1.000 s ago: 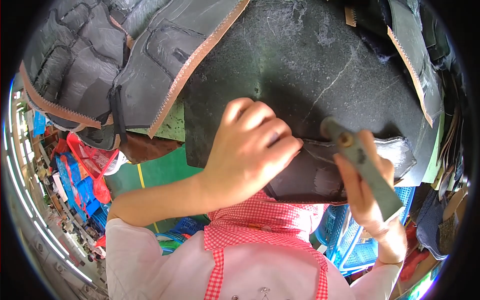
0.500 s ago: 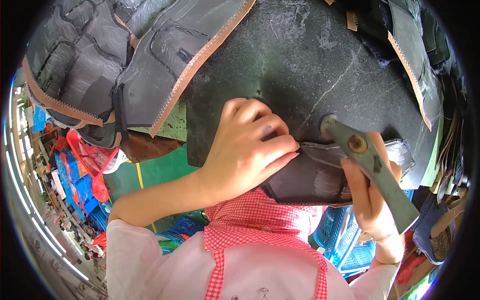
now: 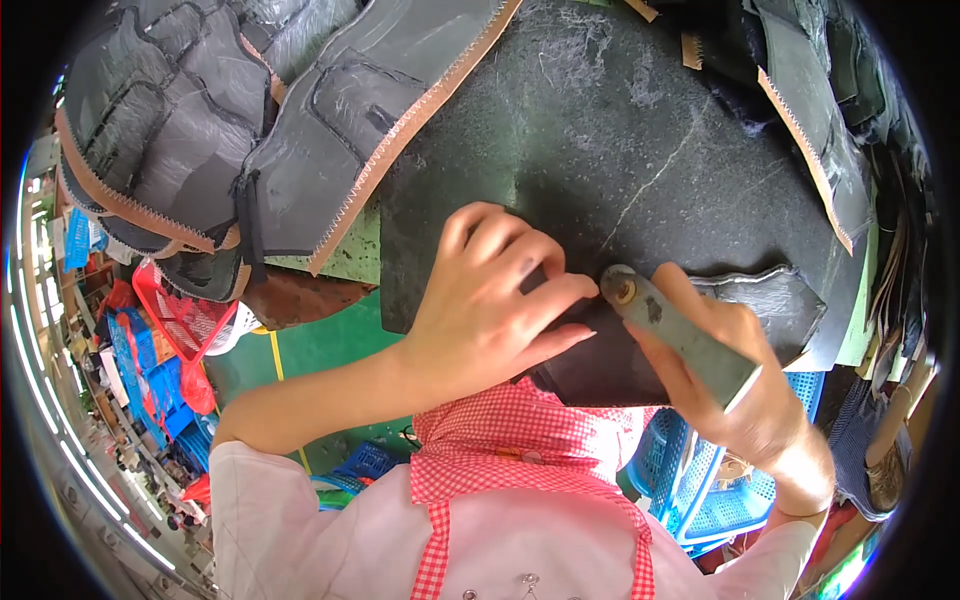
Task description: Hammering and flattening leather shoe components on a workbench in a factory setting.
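My right hand (image 3: 735,350) is closed round a hammer, its handle hidden by the fingers. The grey metal hammer head (image 3: 690,335) slants across the hand, its round face beside my left fingertips. Under the hammer, at the near edge of the dark slab (image 3: 480,130), lies a dark leather piece (image 3: 605,365) with a folded, raised seam along its far side. My left hand (image 3: 500,295) rests with fingers curled, its forefinger and thumb on that piece near the seam. What the other left fingers touch is partly hidden.
Stitched grey panels with tan zigzag-cut edging (image 3: 385,130) are piled at the far left. Another such panel (image 3: 800,120) hangs at the far right, beside dark strips. Below the slab stand blue plastic baskets (image 3: 720,505), and a red basket (image 3: 170,310) is at left.
The hammer has moved left and down toward my left fingers, and its head has turned. My left thumb has parted from the forefinger a little. The leather piece stays nearly in place.
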{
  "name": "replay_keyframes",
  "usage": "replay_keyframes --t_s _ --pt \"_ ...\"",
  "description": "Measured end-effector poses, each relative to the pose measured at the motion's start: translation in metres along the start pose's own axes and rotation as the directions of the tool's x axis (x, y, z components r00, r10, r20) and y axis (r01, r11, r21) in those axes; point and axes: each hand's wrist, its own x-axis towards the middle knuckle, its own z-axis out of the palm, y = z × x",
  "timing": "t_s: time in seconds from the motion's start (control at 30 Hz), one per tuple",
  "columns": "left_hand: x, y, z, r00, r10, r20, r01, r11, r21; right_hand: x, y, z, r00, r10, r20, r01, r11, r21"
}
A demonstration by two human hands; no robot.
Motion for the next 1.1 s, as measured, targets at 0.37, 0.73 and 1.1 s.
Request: replay_keyframes --t_s 0.37,0.73,1.1 --pt "0.003 0.012 0.003 0.994 0.019 0.109 -0.013 0.999 -0.049 -0.010 0.018 -0.014 0.992 -0.042 -0.115 0.044 0.999 0.023" --pt "0.000 -0.071 -0.121 0.817 -0.405 -0.410 0.286 0.902 -0.323 -0.019 0.144 -0.145 0.534 -0.094 -0.840 0.043 0.996 -0.084" --pt "0.091 0.015 -0.081 0.900 0.309 -0.308 -0.244 0.942 0.232 -0.051 0.090 -0.109 0.877 0.026 -0.480 0.036 0.992 0.120"
